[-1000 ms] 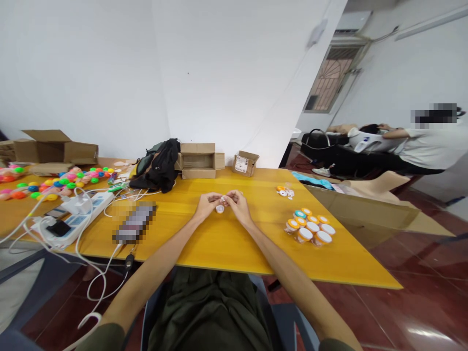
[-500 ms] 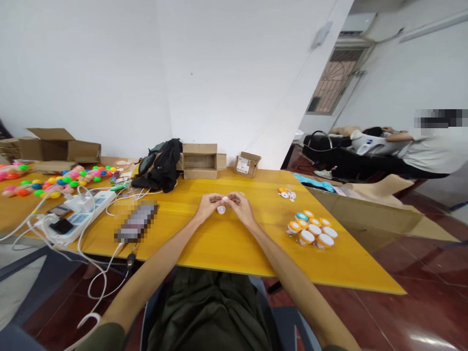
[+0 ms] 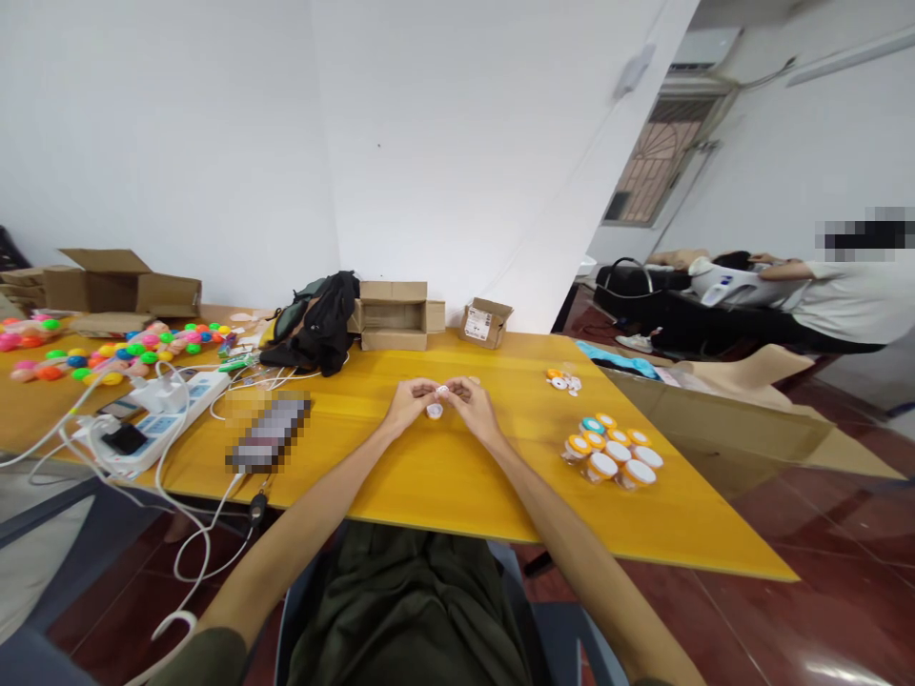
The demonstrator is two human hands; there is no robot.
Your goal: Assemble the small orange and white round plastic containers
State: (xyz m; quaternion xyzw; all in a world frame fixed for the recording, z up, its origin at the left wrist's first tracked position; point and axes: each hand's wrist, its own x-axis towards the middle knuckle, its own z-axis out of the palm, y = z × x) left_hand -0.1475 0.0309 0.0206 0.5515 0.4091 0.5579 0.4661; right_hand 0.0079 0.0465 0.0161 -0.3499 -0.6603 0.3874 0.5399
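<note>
My left hand (image 3: 414, 401) and my right hand (image 3: 470, 401) meet above the middle of the table. Between their fingertips they pinch a small round white disc (image 3: 442, 390) with dark marks on it; its exact kind is too small to make out. Just below the fingers a small clear cup (image 3: 434, 412) with a whitish rim stands on the table, apart from the disc. To the right of my hands is a cluster of jars with orange and white lids (image 3: 619, 455), one lid being teal. Behind them lie several loose lids and white pieces (image 3: 561, 379).
Along the yellow table's (image 3: 400, 486) back stand an open cardboard box (image 3: 394, 338), a smaller box (image 3: 484, 323) and a black bag (image 3: 321, 329). At left are a phone (image 3: 272, 433), a power strip (image 3: 172, 424), cables and colourful balls (image 3: 135, 351). Another person (image 3: 843, 295) sits at far right.
Both hands stay together on the white disc with hardly any motion. The whole view has shifted slightly; the cup and jars remain in place.
</note>
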